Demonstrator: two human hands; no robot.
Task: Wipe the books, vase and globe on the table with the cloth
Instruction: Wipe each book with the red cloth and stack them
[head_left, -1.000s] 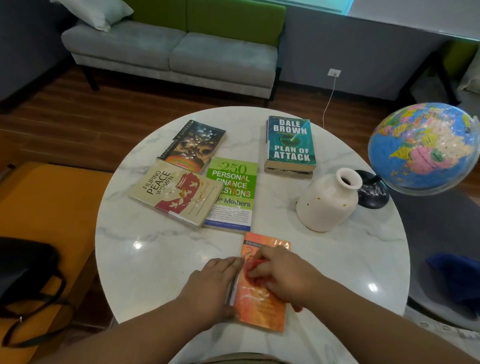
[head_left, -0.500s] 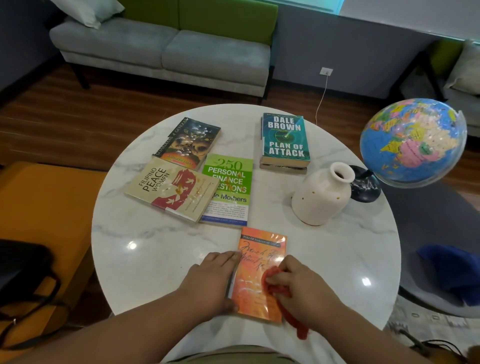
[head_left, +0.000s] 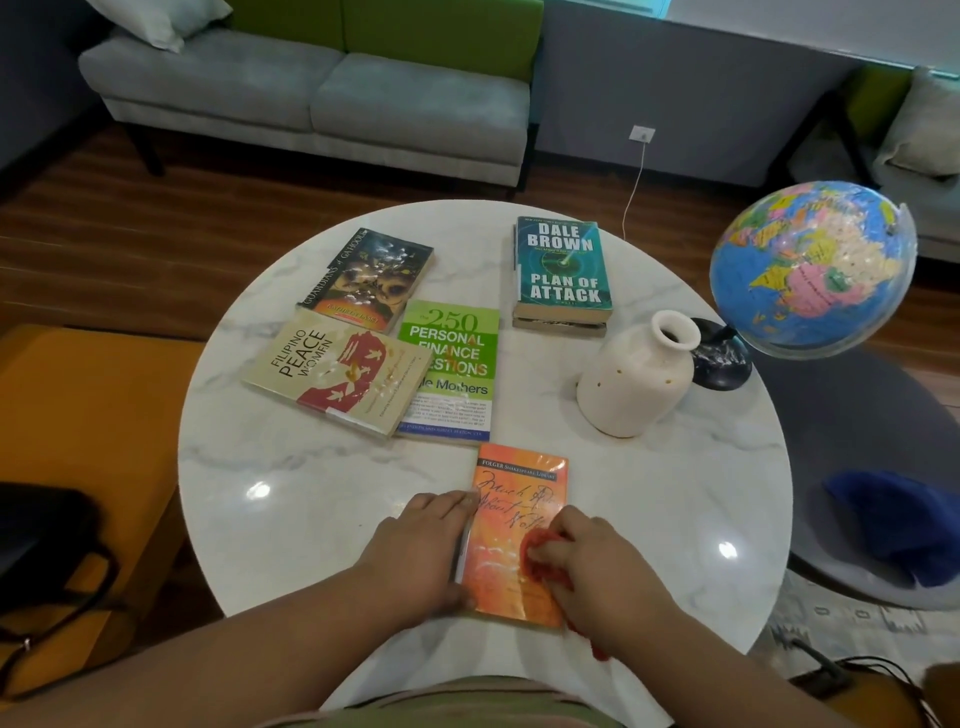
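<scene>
Wiping orange paperback book (head_left: 514, 499) at near edge of round marble table (head_left: 291, 493): right hand (head_left: 597, 577) gripped red cloth (head_left: 540, 558) on lower cover, left hand (head_left: 421, 551) flat, bracing spine. Long axis ran outward; title half beyond cloth.

Count: six books, one white vase (head_left: 631, 384), one globe (head_left: 810, 270), one red cloth (head_left: 540, 561), two hands, one round marble table (head_left: 291, 509).
Five books show covers: Guardians of Ga'Hoole (head_left: 371, 280), Filipino Peace Women (head_left: 332, 371), 250 Personal Finance Questions (head_left: 452, 364), Plan of Attack (head_left: 562, 265), orange Folger Shakespeare paperback (head_left: 511, 525); the sixth book (head_left: 558, 326) shows only page edges under Plan of Attack. Hands: left hand (head_left: 415, 551), right hand (head_left: 602, 577). Off the table: one grey sofa (head_left: 311, 93) with two seat cushions, one pillow (head_left: 161, 15), one wall socket (head_left: 642, 134), one black bag (head_left: 41, 545).
</scene>
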